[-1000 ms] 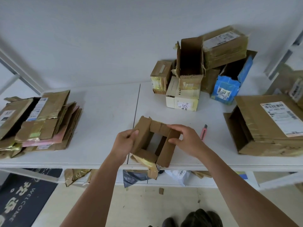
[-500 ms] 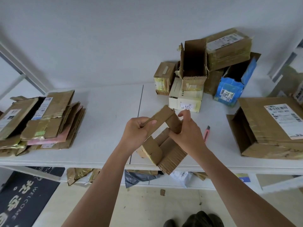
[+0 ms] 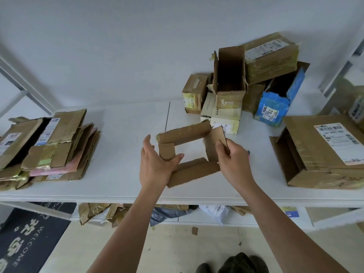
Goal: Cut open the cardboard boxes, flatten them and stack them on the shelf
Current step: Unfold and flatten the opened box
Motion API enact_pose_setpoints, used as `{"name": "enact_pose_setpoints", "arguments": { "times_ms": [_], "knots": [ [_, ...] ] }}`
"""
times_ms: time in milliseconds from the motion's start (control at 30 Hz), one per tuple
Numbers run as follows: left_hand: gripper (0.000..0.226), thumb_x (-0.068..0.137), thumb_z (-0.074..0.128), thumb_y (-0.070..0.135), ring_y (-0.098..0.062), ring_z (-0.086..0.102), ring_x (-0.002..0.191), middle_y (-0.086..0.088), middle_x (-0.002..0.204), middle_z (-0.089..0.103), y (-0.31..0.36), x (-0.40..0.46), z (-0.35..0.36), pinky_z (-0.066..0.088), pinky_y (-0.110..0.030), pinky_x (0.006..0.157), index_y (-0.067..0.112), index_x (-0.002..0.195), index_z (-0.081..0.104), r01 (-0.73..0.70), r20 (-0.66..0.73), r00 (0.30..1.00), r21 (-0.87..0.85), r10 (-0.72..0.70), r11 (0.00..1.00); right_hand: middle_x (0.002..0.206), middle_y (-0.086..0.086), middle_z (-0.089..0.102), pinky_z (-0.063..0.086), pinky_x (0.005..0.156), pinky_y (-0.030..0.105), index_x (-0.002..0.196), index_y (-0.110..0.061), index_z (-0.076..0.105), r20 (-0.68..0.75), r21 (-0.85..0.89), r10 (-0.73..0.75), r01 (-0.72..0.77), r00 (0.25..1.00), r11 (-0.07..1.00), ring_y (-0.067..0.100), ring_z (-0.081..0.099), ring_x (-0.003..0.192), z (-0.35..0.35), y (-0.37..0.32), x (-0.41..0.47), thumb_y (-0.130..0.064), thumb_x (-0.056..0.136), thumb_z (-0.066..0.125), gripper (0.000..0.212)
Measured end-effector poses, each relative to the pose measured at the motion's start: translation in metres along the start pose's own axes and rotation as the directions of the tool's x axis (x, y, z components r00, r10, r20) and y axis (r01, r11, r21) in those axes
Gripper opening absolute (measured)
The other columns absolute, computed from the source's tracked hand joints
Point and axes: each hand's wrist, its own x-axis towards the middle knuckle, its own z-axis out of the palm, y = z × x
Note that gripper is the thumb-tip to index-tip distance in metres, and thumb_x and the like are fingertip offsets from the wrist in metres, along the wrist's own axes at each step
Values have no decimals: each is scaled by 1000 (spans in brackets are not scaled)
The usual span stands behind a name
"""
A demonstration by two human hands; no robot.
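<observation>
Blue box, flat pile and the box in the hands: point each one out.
blue box (image 3: 272, 108), head view, on its front face near the label.
flat pile (image 3: 65, 154), head view, on the top sheet.
box in the hands (image 3: 185, 133), head view, on its far strip.

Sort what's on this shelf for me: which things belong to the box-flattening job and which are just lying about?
Job:
- opened box, held by left hand and right hand
- flattened stack
- uncut boxes
- large box
- shelf

Lying about:
- welcome mat
- scraps and bags on the lower shelf
- cardboard bit on the floor
</observation>
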Motion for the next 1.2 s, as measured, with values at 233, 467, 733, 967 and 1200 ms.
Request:
{"name": "enact_pose_setpoints", "arguments": {
  "times_ms": [233, 467, 733, 967, 1200],
  "knots": [
    [69, 75, 79, 37, -21, 59, 99, 2, 109, 62, -9, 2, -2, 52, -41, 85, 25, 133, 42, -20, 66, 998, 51, 17, 998, 52, -16, 37, 35, 49, 5, 67, -33, 41, -32, 26, -116, 116, 993, 993, -5, 51, 52, -2, -5, -2, -15, 100, 54, 40],
    [56, 90, 37, -17, -19, 71, 91, 0, 104, 74, -48, 7, -26, 61, -34, 73, 17, 123, 66, 325, 353, 933, -735, -74, 595, 94, 2, 71, 43, 70, 4, 120, -9, 68, 183, -63, -164, 178, 969, 982, 1, 62, 80, -4, 21, -1, -9, 100, 53, 25],
    [40, 89, 40, -3, -35, 67, 99, -20, 116, 69, -108, -2, -15, 57, -40, 80, 0, 123, 61, 664, 612, 730, -529, -305, 529, 157, -6, 32, 16, 119, 33, 128, -19, 64, 666, -440, 266, 78, 697, 895, 17, 24, 148, 19, 78, -17, 9, 86, 52, 53],
    [37, 94, 65, 24, -33, 61, 107, -15, 117, 61, -106, 5, 25, 53, -49, 96, 4, 123, 53, 535, 338, 814, -120, -473, 836, 137, 11, 41, 42, 101, 41, 137, -21, 46, 435, -700, 139, 237, 890, 673, 28, 42, 122, 66, 75, -10, -49, 101, 37, 46],
    [24, 91, 67, 17, -28, 60, 93, -7, 100, 59, -109, 9, 34, 55, -40, 82, 10, 109, 53, 426, 250, 879, -26, -407, 904, 165, 7, -12, 1, 121, 54, 157, -29, -5, 461, -771, 151, 310, 874, 556, 33, -10, 151, 95, 100, -30, -61, 99, 10, 68]
  ]
}}
